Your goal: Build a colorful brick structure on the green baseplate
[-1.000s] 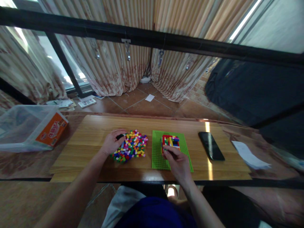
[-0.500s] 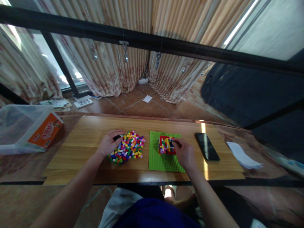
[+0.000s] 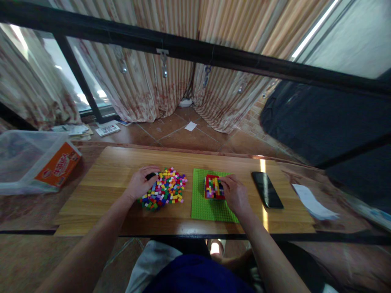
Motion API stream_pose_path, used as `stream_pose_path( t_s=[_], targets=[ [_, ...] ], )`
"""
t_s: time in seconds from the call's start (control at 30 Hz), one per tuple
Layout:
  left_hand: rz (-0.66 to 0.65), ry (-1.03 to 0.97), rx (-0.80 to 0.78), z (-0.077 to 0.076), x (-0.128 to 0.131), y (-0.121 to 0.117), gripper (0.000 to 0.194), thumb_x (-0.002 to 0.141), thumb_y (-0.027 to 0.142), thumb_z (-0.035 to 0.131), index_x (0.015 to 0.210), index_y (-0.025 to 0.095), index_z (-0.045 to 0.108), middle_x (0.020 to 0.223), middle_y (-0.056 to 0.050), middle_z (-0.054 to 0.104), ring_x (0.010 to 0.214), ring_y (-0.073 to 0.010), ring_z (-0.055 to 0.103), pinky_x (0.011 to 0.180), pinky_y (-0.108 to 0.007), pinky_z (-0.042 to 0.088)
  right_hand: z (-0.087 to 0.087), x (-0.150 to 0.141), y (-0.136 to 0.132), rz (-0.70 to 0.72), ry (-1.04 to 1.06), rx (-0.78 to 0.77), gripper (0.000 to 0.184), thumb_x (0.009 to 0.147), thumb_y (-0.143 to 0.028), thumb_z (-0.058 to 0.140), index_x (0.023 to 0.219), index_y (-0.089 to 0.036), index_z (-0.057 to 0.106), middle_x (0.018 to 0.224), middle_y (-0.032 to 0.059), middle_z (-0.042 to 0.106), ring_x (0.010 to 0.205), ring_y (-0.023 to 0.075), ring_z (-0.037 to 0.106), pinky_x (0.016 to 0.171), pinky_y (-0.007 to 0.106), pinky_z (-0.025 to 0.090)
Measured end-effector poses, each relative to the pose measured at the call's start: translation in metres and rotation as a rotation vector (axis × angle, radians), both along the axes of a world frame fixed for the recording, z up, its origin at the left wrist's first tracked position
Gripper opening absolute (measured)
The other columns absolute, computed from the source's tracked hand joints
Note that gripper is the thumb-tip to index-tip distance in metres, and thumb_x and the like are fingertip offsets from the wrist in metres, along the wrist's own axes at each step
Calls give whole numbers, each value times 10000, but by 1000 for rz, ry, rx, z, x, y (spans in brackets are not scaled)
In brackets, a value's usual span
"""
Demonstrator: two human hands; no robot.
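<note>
My left hand (image 3: 142,184) lies at the left edge of a loose pile of small toy bricks (image 3: 171,187) in many colours. Its thumb stands apart from the curved fingers, with a dark gap between them. On the green baseplate (image 3: 200,209) sits a small block built of bricks (image 3: 213,189), red along its rim with mixed colours inside. My right hand (image 3: 236,193) reaches over the right side of this block, fingertips pinched together on it. Whatever lies between those fingertips is too small to make out, and the hand hides the block's right end.
A black phone (image 3: 267,190) lies right of the baseplate on the wooden table (image 3: 97,195). White paper (image 3: 313,202) is beyond the table's right end. A clear plastic bin (image 3: 27,162) with an orange label stands at the left. A dark metal bar (image 3: 183,47) crosses in front of the curtains.
My right hand has shifted very slightly left over the brick block. The left hand stays at the pile. The whole view has moved a little.
</note>
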State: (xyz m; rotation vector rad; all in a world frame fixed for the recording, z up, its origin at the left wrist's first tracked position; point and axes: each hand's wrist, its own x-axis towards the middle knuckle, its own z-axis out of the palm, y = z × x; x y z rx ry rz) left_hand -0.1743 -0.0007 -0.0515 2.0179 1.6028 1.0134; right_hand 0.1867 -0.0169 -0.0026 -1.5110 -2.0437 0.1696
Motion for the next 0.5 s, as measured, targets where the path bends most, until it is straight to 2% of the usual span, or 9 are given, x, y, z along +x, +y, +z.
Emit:
stream_pose_path(
  t_s=[0.23,0.37,0.5],
  targets=[
    [6,-5,-8,3,1,-1,292,798,376,564,955,182,715,1107,-96,689,1052,-245,626,1000,-417,468,1,3,3,20,-185,-36,271,905,-119,432,946,-156,698,932,93,640,858,195,593,785,293,458],
    [12,-7,-10,1,1,-1,299,801,375,564,958,172,716,1113,-106,686,1061,-250,623,1000,-419,467,11,3,4,82,-362,-95,278,882,-68,439,1006,-137,678,949,102,631,891,210,566,817,300,432],
    [9,-9,0,0,1,0,289,805,379,564,949,179,716,1116,-100,686,1058,-245,624,999,-419,468,22,0,6,94,-439,-151,270,869,-50,442,975,-136,674,958,106,622,898,211,547,817,297,411]
  ],
)
